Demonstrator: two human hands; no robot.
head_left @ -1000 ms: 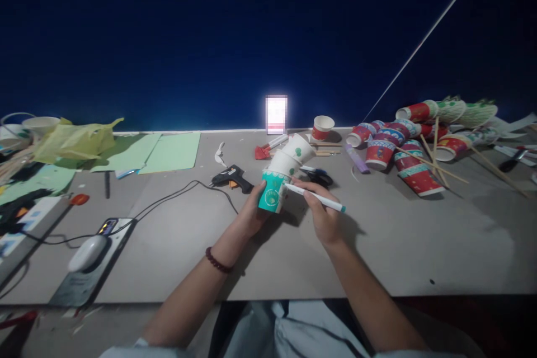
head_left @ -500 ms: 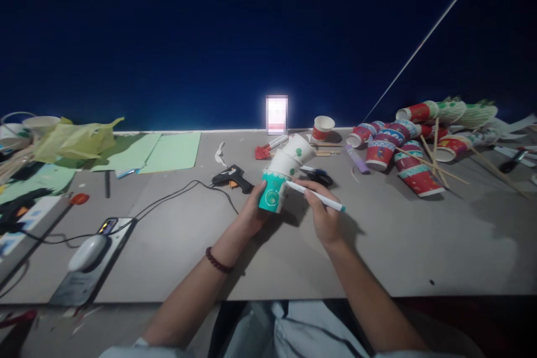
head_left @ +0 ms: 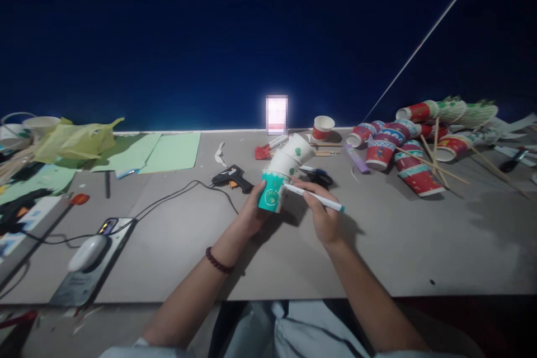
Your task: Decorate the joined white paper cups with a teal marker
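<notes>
My left hand (head_left: 253, 210) is wrapped round the lower end of a tilted chain of paper cups (head_left: 280, 166), holding it above the table. The lowest cup is coloured teal with a scalloped band and a round emblem; the cups above it are white with green marks and lean to the right. A white marker (head_left: 315, 198) with a teal end lies in the grip of my right hand (head_left: 325, 215). Its tip is at the right side of the teal cup; whether it touches the surface I cannot tell.
A black glue gun (head_left: 233, 178) with its cord lies left of the cups. Decorated red and blue paper cups (head_left: 380, 151) and wooden sticks are heaped at the right. Green paper (head_left: 174, 151), a yellow plastic bag (head_left: 78, 140), a power strip (head_left: 29, 229) and a phone (head_left: 79, 285) occupy the left.
The marker and my right fingers have shifted very slightly down and to the left along the teal cup. My left hand and the cups are nearly still.
</notes>
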